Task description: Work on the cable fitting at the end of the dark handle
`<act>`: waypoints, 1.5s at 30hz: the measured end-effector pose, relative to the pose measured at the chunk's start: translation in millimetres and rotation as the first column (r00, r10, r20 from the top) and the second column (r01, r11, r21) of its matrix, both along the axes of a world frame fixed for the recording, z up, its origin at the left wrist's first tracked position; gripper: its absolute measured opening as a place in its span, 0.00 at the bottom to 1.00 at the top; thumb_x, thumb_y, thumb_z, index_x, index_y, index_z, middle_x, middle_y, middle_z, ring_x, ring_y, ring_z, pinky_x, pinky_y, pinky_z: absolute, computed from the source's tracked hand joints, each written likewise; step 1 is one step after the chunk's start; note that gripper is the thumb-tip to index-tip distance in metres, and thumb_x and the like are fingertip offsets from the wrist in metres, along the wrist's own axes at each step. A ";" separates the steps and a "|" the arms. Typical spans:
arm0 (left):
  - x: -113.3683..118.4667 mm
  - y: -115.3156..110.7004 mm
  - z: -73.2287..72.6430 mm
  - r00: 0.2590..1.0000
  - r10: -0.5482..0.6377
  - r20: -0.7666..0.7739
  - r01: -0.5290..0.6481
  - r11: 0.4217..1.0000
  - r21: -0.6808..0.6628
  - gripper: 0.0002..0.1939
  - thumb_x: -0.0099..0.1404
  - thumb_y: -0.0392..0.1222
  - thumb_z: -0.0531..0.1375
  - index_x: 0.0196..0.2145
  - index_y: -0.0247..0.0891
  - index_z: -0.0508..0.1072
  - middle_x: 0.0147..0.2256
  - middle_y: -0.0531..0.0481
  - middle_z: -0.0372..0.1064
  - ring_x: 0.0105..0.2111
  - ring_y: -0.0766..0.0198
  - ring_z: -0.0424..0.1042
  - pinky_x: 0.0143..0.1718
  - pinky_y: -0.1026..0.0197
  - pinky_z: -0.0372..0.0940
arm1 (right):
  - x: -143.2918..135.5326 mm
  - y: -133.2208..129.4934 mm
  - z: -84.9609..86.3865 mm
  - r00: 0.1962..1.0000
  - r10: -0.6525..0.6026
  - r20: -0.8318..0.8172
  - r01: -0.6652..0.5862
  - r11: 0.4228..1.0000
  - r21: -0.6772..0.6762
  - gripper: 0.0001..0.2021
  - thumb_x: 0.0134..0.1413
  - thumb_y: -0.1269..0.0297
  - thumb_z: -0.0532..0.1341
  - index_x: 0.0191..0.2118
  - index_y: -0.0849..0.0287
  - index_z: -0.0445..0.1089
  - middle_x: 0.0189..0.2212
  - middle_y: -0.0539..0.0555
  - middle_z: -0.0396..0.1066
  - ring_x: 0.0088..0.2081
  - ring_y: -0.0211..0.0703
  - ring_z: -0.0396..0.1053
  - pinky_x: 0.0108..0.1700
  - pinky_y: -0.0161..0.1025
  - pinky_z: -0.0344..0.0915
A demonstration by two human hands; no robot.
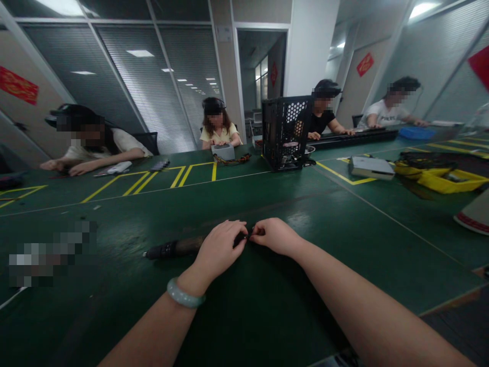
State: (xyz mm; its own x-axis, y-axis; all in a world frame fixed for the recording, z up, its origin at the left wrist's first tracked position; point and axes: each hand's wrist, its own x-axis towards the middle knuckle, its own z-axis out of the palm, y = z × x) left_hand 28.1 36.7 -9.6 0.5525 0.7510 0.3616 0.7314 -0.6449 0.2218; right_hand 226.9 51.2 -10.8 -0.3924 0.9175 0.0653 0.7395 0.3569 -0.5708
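A dark pen-shaped electric screwdriver (172, 248) lies on the green table with its metal tip pointing left. My left hand (220, 248), a pale green bangle on its wrist, lies over the tool's rear part, fingers closed round its end. Just beside it, my right hand (275, 236) is closed in a pinch, thumb against forefinger, at the tool's right end. What sits between those fingertips is small and dark and I cannot make it out. The two hands nearly touch.
Across the green table (382, 244) stands a black computer case (287, 133). A silver box (371, 167) and a yellow tray (451, 179) with dark items are at the right. Several people sit along the far side. A blurred-out object (49, 255) lies at the left.
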 end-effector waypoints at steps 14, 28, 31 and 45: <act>-0.7 -1.7 1.6 0.999 0.019 -0.027 -0.019 1.000 -0.025 0.09 0.62 0.37 0.59 0.42 0.43 0.69 0.49 0.50 0.70 0.51 0.57 0.67 0.57 0.47 0.59 | 1.4 0.3 -1.5 1.000 0.011 -0.017 -0.012 1.000 -0.005 0.09 0.55 0.58 0.62 0.34 0.55 0.76 0.29 0.49 0.76 0.30 0.38 0.70 0.29 0.32 0.58; -0.7 -1.2 0.3 0.999 0.028 -0.035 -0.029 1.000 -0.006 0.11 0.63 0.38 0.58 0.45 0.44 0.69 0.47 0.51 0.70 0.49 0.56 0.69 0.57 0.47 0.59 | 1.3 -0.1 -1.5 0.999 -0.024 -0.034 0.025 0.999 0.026 0.08 0.52 0.59 0.61 0.32 0.56 0.75 0.27 0.48 0.75 0.28 0.37 0.69 0.27 0.32 0.57; -0.4 -2.1 1.2 0.999 0.043 -0.023 -0.044 0.999 -0.021 0.11 0.63 0.37 0.58 0.45 0.44 0.69 0.47 0.51 0.70 0.47 0.57 0.70 0.51 0.50 0.63 | 1.4 -0.8 -0.8 0.999 -0.003 -0.050 0.003 1.000 0.016 0.07 0.52 0.60 0.61 0.33 0.56 0.75 0.27 0.48 0.75 0.28 0.37 0.69 0.27 0.32 0.57; 0.1 -3.6 3.2 1.000 0.020 -0.022 -0.021 0.999 -0.042 0.08 0.64 0.36 0.58 0.41 0.43 0.69 0.42 0.52 0.71 0.43 0.59 0.70 0.47 0.53 0.64 | 0.3 -1.0 -0.5 0.998 0.053 -0.046 -0.051 0.998 0.039 0.06 0.52 0.62 0.61 0.33 0.55 0.75 0.28 0.48 0.75 0.29 0.37 0.69 0.30 0.32 0.59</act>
